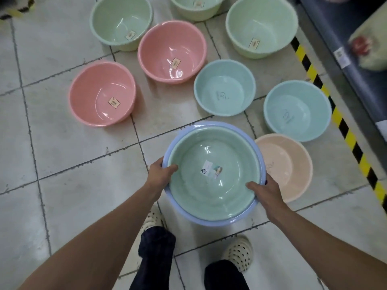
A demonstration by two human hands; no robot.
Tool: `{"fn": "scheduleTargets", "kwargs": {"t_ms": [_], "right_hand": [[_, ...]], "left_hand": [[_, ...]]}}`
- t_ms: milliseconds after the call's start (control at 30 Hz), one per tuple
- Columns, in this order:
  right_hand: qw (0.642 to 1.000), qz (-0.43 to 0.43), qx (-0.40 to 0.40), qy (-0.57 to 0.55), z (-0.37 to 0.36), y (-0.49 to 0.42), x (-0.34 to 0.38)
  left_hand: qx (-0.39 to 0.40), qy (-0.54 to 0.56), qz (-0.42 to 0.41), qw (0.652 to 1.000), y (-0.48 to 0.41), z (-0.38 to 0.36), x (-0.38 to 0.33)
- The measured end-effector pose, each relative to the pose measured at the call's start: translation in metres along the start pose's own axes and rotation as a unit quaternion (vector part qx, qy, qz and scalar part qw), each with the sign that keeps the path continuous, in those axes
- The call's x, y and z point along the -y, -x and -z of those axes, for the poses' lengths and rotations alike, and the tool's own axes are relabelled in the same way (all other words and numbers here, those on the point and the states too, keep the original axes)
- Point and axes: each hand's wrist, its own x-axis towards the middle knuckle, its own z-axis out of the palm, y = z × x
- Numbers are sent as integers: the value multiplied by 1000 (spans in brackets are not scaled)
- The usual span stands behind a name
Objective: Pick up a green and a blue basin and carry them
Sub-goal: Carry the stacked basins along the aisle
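Observation:
A green basin [211, 185] with a small label inside is nested in a slightly larger blue basin [219, 222], whose rim shows all round it. Both are held up above the tiled floor in front of my legs. My left hand [161, 171] grips the stacked rims on the left side, thumb over the green rim. My right hand [266, 190] grips the rims on the right side, thumb inside the green basin.
Several basins stand on the floor ahead: two pink [102, 94], a peach one [287, 164] by my right hand, two light blue [225, 87], pale green ones [261, 26] farther back. A black-yellow striped line [335, 114] and a dark shelf [360, 65] run along the right.

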Motion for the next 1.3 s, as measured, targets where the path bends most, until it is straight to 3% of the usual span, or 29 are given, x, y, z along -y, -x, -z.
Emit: {"fn": "scheduleTargets", "kwargs": {"t_ms": [700, 1167, 1300], "right_hand": [[976, -92, -118, -160, -64, -113, -82], [974, -63, -123, -181, -89, -130, -99], [985, -59, -78, -143, -93, -132, -100]], "left_hand": [[78, -67, 20, 994, -164, -52, 35], [107, -94, 25, 990, -213, -59, 38], [95, -85, 34, 991, -220, -42, 39]]}}
